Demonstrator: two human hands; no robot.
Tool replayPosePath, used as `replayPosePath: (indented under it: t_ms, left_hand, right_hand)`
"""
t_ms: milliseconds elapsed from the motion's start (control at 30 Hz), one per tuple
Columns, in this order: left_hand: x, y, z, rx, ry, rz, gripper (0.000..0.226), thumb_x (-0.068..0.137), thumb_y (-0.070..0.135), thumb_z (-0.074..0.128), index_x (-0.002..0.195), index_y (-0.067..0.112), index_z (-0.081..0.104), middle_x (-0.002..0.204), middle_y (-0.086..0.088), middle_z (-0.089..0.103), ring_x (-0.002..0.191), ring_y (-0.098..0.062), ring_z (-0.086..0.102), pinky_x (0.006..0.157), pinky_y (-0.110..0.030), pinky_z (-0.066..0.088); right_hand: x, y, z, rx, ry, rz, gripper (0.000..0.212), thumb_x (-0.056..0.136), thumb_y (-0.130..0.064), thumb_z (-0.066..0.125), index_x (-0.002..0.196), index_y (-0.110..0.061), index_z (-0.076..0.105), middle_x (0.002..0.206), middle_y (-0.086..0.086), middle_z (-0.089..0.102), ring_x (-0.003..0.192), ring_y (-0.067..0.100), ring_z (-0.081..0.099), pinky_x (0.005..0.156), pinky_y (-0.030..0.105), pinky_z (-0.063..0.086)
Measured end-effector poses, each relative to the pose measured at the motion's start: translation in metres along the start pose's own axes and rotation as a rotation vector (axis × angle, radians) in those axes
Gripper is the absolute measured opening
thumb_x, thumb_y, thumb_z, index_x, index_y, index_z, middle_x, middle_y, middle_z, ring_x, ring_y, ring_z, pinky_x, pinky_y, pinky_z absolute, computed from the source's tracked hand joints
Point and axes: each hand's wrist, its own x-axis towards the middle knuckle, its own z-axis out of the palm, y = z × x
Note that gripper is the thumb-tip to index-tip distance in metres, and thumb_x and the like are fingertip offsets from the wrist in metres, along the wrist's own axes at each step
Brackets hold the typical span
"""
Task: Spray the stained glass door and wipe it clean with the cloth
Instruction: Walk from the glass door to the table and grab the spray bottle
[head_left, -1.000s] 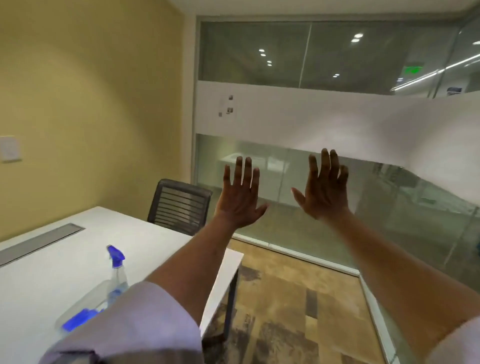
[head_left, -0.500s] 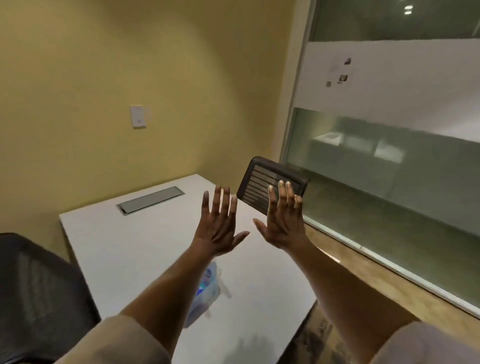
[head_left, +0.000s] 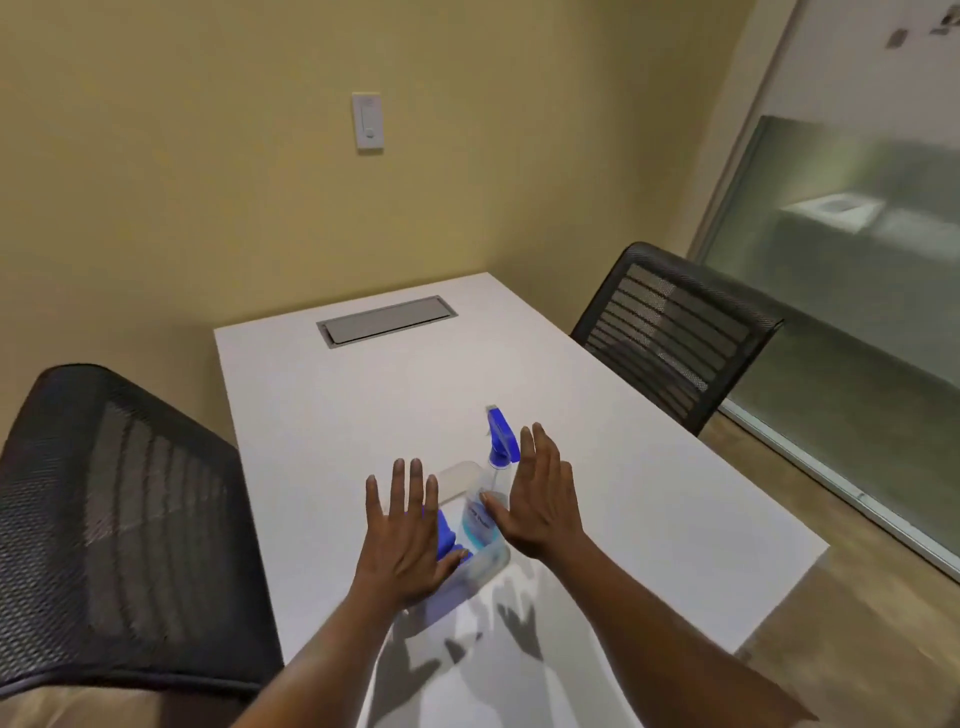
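Your left hand (head_left: 402, 540) and right hand (head_left: 540, 499) hung spread and empty above the clear tub (head_left: 467, 561) on the white table (head_left: 649, 493).
The spray bottle (head_left: 493, 488) and blue cloth (head_left: 445, 535) sat inside; nothing was sprayed, so picking both up looked next, the glass door (head_left: 852, 249) standing well off right.

A white worktop (head_left: 363, 395) stands against a yellow wall (head_left: 208, 156), two black mesh chairs (head_left: 675, 332) flanking it, wood floor (head_left: 857, 597) beneath.

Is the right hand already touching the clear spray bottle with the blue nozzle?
Cannot tell. In the head view the open right hand overlaps the clear spray bottle with its blue nozzle, but no contact or gap shows plainly.
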Motion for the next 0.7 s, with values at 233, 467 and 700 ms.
replayPosePath:
  t_ms: [233,467,700]
  left_hand:
    - [0.000,-0.003,0.050,0.009,-0.108,-0.022,0.096,0.087,0.078,0.027,0.141,0.001,0.046,0.152,-0.027,0.034,0.142,-0.047,0.027,0.109,-0.068,0.015]
    - [0.006,-0.007,0.070,0.026,-0.165,-0.012,0.101,0.082,0.083,0.032,0.141,0.003,0.047,0.151,-0.024,0.038,0.138,-0.046,0.035,0.105,-0.067,0.018]
    - [0.008,-0.010,0.087,0.036,-0.195,0.001,0.099,0.079,0.080,0.035,0.138,0.002,0.051,0.146,-0.025,0.045,0.133,-0.046,0.042,0.106,-0.067,0.021]
  right_hand:
    - [0.031,0.011,0.046,0.646,-0.028,0.149,0.099,0.075,-0.049,0.074,0.148,-0.020,0.013,0.147,0.007,0.038,0.127,0.026,0.046,0.104,0.043,0.045]
    - [0.047,0.015,0.059,0.909,0.014,0.131,0.087,0.080,-0.020,0.077,0.146,-0.020,0.021,0.139,-0.004,0.041,0.119,0.015,0.051,0.093,0.027,0.050]
    - [0.061,0.010,0.058,0.963,0.029,0.107,0.058,0.083,-0.009,0.072,0.129,-0.026,0.040,0.099,-0.002,0.062,0.091,0.004,0.062,0.080,0.023,0.055]
